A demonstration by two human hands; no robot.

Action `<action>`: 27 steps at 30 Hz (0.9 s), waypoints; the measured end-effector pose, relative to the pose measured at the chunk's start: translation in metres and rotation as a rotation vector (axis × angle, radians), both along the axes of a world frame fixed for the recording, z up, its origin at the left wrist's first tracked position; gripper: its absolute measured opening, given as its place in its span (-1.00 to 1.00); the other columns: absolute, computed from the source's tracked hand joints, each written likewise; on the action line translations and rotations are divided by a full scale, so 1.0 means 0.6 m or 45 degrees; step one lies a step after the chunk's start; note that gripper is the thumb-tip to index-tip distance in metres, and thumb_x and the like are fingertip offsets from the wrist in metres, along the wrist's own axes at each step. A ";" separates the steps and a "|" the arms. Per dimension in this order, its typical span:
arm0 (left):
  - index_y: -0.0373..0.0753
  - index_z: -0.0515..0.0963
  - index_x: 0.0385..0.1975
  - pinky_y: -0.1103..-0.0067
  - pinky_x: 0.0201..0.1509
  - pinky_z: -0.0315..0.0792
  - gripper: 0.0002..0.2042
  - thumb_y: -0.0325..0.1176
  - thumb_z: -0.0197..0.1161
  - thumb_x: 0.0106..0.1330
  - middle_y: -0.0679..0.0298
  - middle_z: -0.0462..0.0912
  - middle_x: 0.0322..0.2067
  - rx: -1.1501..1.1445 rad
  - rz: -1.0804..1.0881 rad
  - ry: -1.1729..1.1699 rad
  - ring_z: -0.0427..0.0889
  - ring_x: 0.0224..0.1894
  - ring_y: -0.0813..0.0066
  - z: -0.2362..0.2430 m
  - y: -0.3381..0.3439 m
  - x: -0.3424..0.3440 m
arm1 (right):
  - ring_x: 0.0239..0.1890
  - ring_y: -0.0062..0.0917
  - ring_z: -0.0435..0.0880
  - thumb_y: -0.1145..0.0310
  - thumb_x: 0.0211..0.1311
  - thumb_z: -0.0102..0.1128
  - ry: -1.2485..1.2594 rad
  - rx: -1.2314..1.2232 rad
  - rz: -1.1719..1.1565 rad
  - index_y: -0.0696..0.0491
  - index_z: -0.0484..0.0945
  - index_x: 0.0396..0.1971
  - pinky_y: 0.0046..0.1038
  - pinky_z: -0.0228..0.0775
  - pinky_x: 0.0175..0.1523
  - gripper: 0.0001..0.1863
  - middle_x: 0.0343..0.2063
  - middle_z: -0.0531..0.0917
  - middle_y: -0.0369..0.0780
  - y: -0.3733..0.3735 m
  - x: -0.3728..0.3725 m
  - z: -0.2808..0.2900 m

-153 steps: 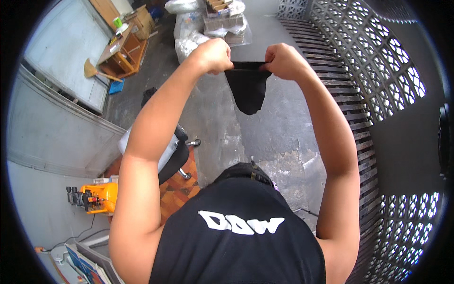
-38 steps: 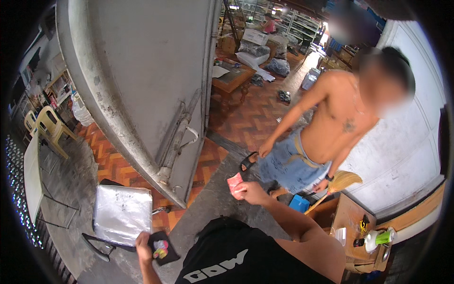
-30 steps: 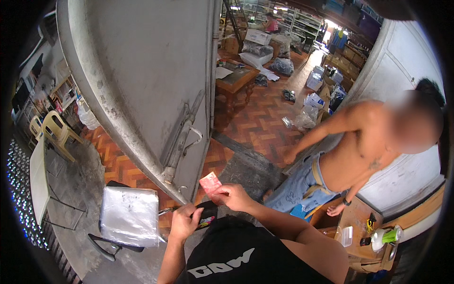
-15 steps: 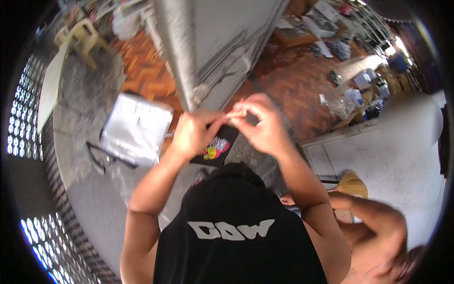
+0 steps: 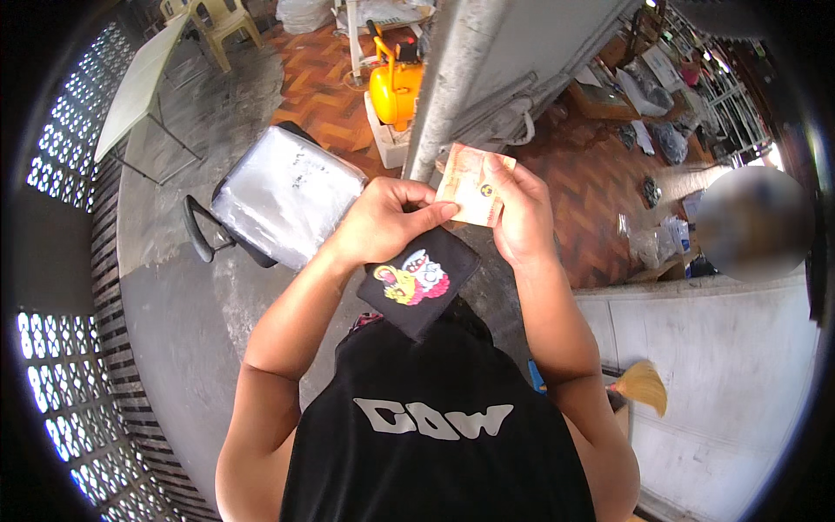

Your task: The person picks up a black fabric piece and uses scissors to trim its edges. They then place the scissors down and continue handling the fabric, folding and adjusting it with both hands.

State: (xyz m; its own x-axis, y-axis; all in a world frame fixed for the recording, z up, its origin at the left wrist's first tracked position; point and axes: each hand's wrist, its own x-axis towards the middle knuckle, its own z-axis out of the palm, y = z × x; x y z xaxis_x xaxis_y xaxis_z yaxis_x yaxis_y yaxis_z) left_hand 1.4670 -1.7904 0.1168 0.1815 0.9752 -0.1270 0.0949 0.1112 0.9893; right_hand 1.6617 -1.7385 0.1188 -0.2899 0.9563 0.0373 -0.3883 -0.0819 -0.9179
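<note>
Between my hands is an orange-toned banknote, spread out with one face showing. My right hand pinches its right side with the thumb on top. At the lower left edge of the note, the thumb of my left hand presses on it while the other fingers curl in. Just below my left hand is a flat black square piece with a colourful cartoon print. Whether the fingers of that hand also grip it is hidden.
A chair with a plastic-wrapped seat stands at the left, near a white table. Ahead are a yellow tank machine and a grey metal panel. A broom head lies over the white surface at right.
My fingertips were pinched together; now they are apart, with the banknote spread between them. The black printed piece shows more fully. The view has shifted, and another person's arm at lower right is gone.
</note>
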 end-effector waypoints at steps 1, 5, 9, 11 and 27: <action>-0.31 0.75 -0.24 0.64 -0.36 0.43 -0.78 -0.25 0.38 0.41 0.43 0.69 -0.48 0.025 0.022 -0.022 0.49 -0.45 0.78 -0.004 -0.005 -0.003 | -0.26 -0.60 0.75 0.28 0.51 0.17 -0.043 -0.027 -0.027 0.30 0.62 -0.03 -0.55 0.63 -0.14 -0.66 -0.22 0.74 -0.20 0.001 -0.007 0.002; -0.35 0.72 -0.25 0.59 -0.33 0.43 -0.74 -0.24 0.30 0.47 0.42 0.66 -0.50 0.196 0.178 -0.058 0.47 -0.43 0.75 -0.008 -0.028 -0.024 | -0.21 -0.59 0.74 0.28 0.50 0.18 0.025 0.021 -0.066 0.30 0.62 -0.05 -0.55 0.59 -0.08 -0.67 -0.20 0.73 -0.18 -0.002 -0.046 0.002; -0.37 0.71 -0.25 0.64 -0.32 0.42 -0.73 -0.23 0.30 0.47 0.45 0.63 -0.48 0.220 0.258 0.094 0.48 -0.39 0.77 0.000 -0.055 -0.038 | -0.03 -0.49 0.70 0.29 0.51 0.14 0.145 -0.006 0.022 0.29 0.57 -0.01 -0.42 0.53 0.13 -0.67 -0.06 0.69 -0.12 -0.008 -0.076 -0.011; -0.37 0.70 -0.23 0.64 -0.31 0.43 -0.72 -0.22 0.28 0.48 0.46 0.62 -0.49 0.296 0.318 0.136 0.48 -0.39 0.78 0.004 -0.072 -0.027 | 0.00 -0.49 0.68 0.29 0.51 0.14 0.121 -0.006 0.038 0.29 0.57 -0.01 -0.41 0.51 0.15 -0.67 -0.04 0.69 -0.13 -0.014 -0.077 -0.016; -0.41 0.66 -0.23 0.47 -0.30 0.47 -0.71 -0.26 0.18 0.49 0.20 0.62 -0.53 0.296 0.533 0.389 0.51 -0.44 0.58 0.023 -0.148 0.126 | -0.28 -0.59 0.69 0.36 0.39 0.27 0.365 -0.164 0.210 0.24 0.65 -0.18 -0.52 0.53 -0.12 -0.78 -0.30 0.71 -0.21 -0.046 0.050 -0.027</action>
